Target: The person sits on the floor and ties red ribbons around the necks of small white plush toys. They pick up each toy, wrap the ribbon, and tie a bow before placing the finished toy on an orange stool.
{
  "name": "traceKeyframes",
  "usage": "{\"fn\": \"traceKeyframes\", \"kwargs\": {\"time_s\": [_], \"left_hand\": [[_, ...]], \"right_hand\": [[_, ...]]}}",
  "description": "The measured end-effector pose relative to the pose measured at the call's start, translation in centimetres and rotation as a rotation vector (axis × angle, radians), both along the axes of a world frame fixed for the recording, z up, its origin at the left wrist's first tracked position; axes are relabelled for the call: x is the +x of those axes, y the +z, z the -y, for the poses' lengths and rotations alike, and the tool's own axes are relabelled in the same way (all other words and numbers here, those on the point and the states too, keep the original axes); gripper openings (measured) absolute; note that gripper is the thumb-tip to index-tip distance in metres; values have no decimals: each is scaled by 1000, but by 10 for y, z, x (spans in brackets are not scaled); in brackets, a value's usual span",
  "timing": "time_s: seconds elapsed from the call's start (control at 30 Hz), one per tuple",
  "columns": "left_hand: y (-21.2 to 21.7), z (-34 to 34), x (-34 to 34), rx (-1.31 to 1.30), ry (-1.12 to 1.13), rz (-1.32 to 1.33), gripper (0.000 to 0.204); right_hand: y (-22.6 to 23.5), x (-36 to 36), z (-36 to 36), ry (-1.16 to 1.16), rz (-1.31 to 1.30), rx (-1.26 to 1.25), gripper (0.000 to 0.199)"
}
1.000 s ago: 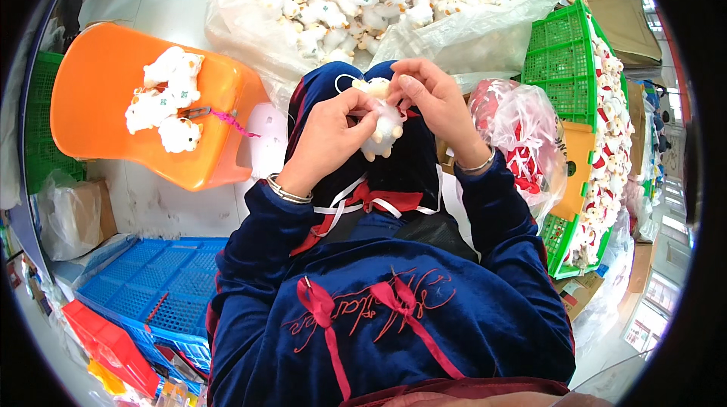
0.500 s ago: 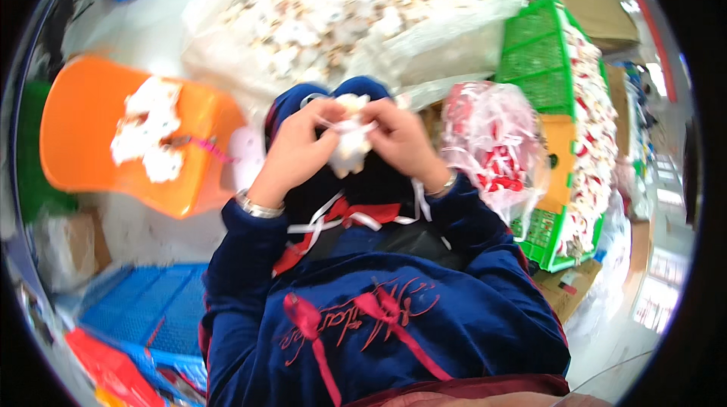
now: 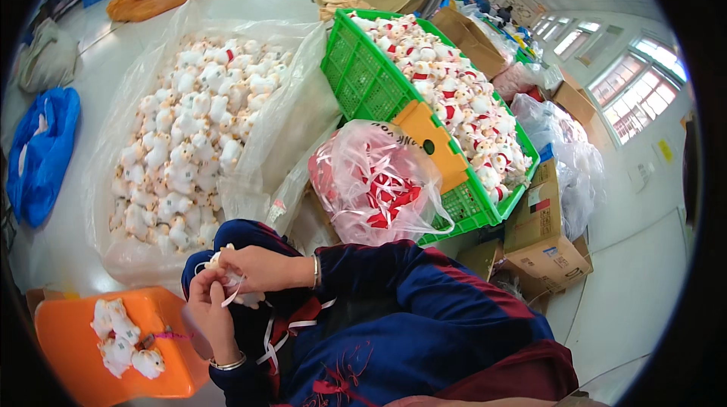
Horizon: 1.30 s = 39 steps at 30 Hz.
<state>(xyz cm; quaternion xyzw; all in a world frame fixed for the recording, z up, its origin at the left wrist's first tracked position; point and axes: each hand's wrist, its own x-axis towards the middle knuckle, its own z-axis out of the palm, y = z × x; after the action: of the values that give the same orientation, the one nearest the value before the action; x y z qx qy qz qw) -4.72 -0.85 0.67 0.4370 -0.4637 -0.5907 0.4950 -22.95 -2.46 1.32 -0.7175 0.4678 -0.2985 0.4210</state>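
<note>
Start with the translucent plastic sack (image 3: 303, 104), spread wide beyond the knee (image 3: 254, 234) and full of white plush toys (image 3: 182, 157); keep clear of the loose film, likely to catch and drag. Next, note the green crate (image 3: 356, 74) at right, filled to near the rim with red-trimmed plush toys (image 3: 454, 96); expect spillage if bumped, owing to the full load. Check the orange stool (image 3: 68, 324) close beside the left forearm (image 3: 235, 379); avoid sideways elbow swings, liable to sweep off the four loose plush toys (image 3: 117, 355) on top. Allow for the clear bag of red pieces (image 3: 337, 153), standing between the right sleeve (image 3: 363, 267) and the green crate and obstructing direct reach. Find the left hand (image 3: 212, 312) and right hand (image 3: 261, 269) near the knee, fingers pinched around the small white plush toy (image 3: 248, 299), partly hidden beneath them. Cannot tell which fingers carry the thin white ribbon (image 3: 233, 293). Anticipate slippage or uneven twisting, caused by soft pile, narrow strand and overlapping hands.
</note>
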Motion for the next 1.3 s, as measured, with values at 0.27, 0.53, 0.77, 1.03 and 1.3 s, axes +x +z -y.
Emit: {"fn": "traceKeyframes", "kwargs": {"time_s": [0.27,0.53,0.77,1.03,1.3], "left_hand": [[24,-2,-6,-122,-57,75,22],[15,-3,-4,-117,72,541,15],[-12,-6,-20,-194,80,430,30],[-21,0,-11,-313,37,501,11],[-18,10,-14,-562,14,564,5]], "right_hand": [[10,5,2,50,58,-60,22],[-24,-1,10,-53,103,-116,21],[-27,-6,9,-127,235,3,29],[-11,-12,19,-175,313,59,37],[-13,-18,22,-88,265,55,35]]}}
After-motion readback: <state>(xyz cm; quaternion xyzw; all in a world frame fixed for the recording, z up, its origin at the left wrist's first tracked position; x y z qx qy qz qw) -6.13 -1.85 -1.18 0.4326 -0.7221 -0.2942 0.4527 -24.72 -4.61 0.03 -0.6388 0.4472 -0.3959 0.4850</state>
